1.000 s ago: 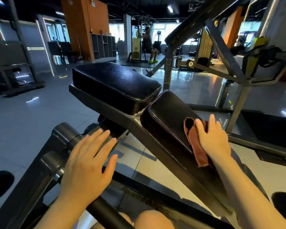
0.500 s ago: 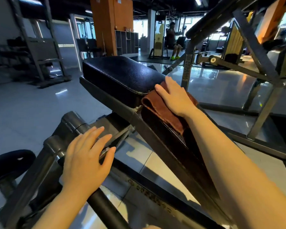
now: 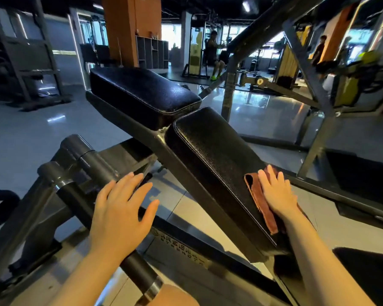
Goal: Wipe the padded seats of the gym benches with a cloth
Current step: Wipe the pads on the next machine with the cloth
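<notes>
Right forearm covers the near right edge of the sloped black textured vinyl seat pad (image 3: 215, 164); most of the folded rust-brown cloth (image 3: 262, 204) sits hidden under the right hand (image 3: 279, 195), only its left edge and a strip past the fingertips show. Embossed lettering on the lower frame bar is too blurred to read. Right hand's grip: fingers straight, flat, pressing the cloth down onto the lower right part of that pad, not curled round it. Left hand (image 3: 122, 215): fingers spread and straight, palm resting on the dark grey round steel bar (image 3: 86, 173) of the machine frame, holding nothing. Second black padded cushion (image 3: 142, 93) lies flatter, just beyond the sloped pad's upper end, almost touching it. Glossy grey tiled floor (image 3: 22, 138) below. Orange column (image 3: 131, 29) behind; a seated person (image 3: 215, 56) at a far machine, small and dim.
</notes>
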The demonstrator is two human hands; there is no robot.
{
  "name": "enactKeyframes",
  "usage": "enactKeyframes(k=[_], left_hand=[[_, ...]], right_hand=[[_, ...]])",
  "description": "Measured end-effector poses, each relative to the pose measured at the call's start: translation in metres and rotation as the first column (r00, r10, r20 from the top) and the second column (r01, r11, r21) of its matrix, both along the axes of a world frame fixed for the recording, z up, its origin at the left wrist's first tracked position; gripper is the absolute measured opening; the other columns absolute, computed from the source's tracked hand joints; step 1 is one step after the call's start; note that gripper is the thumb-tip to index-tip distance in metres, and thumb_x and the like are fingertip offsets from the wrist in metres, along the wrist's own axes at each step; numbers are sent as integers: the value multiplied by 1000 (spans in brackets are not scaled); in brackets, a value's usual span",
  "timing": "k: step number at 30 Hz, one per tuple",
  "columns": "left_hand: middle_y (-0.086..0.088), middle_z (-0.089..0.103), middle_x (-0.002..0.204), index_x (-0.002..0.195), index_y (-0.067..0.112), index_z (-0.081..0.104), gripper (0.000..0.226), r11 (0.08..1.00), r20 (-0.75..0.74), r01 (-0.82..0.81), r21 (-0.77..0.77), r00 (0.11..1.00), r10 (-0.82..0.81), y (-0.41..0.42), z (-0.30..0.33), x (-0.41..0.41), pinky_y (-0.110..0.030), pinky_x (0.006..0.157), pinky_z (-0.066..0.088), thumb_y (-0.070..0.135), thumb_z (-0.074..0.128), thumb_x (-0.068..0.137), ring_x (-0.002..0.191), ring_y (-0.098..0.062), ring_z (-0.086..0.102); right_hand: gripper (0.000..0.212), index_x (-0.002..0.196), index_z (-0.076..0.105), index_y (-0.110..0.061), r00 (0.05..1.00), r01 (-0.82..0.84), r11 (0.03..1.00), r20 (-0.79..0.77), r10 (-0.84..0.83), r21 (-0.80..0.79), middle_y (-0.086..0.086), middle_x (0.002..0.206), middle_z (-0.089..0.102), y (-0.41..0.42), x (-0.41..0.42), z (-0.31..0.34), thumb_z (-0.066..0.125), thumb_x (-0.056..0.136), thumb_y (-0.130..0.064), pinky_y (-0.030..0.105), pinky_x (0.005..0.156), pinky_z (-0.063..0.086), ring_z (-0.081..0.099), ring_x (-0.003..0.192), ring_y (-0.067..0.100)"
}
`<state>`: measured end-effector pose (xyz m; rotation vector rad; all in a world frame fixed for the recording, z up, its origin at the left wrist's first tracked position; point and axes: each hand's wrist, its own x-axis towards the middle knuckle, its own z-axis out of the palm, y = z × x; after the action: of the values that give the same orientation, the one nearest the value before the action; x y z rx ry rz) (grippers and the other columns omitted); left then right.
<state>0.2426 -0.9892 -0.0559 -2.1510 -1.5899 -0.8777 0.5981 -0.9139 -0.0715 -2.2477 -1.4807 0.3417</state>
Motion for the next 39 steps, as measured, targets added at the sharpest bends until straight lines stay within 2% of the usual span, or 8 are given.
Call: enactKeyframes(k=[9,13,19,24,27,32,35,39], left_hand=[[-9,64,124,113,10,69,48,999,40,14,34,999,-15,-4,-3,6,-37,107,26,44,43,89,122,-23,52],[-7,65,122,110,11,71,46,998,63,1,63,998,-5,-4,-3,6,-37,106,28,43,44,90,121,-22,53],[-7,64,123,111,12,70,45,996,103,-9,86,995,0,-2,-3,3,-40,107,26,41,44,89,123,-20,49],[-8,63,127,110,12,71,41,989,73,27,142,997,-38,-2,-7,0,-40,110,25,38,48,89,124,-25,52],[-9,63,127,109,12,71,38,986,47,37,160,998,-45,-1,-9,1,-42,110,27,37,49,90,124,-26,53],[-8,63,127,110,13,70,36,982,43,56,179,997,-64,-1,-13,0,-49,105,32,36,50,91,126,-25,50],[-8,63,127,110,13,70,36,982,56,74,172,995,-85,-1,-12,-1,-47,105,32,35,51,90,126,-24,49],[-7,62,128,111,14,70,37,985,75,91,146,992,-103,0,-12,-4,-46,106,30,35,51,88,127,-24,49]], right_hand=[[79,156,7,-19,979,-181,946,-42,199,270,6,163,11,9,-96,67,23,95,-67,55,119,6,12,149,30],[92,156,5,-15,922,-385,847,104,374,365,8,164,4,23,-170,107,28,90,-74,53,120,2,3,150,29],[108,154,13,-15,840,-519,750,405,360,410,5,162,15,3,-167,88,73,75,-59,39,119,11,14,148,23],[95,149,2,-40,957,-287,862,156,243,418,1,158,28,-66,-107,18,57,78,-69,43,117,20,29,144,24],[78,151,9,-40,931,-354,842,239,276,408,-4,158,26,-77,-93,7,52,89,-60,52,112,35,28,145,19],[105,147,0,-39,990,-143,867,69,125,478,14,155,33,-48,-143,22,74,75,-51,55,116,26,31,142,35],[98,150,26,-12,970,-218,805,214,116,551,14,151,39,-15,-176,51,73,76,-55,51,115,30,36,140,34],[78,144,38,-6,918,-305,738,391,60,602,13,148,43,26,-226,92,64,87,-52,46,113,35,39,138,30]])
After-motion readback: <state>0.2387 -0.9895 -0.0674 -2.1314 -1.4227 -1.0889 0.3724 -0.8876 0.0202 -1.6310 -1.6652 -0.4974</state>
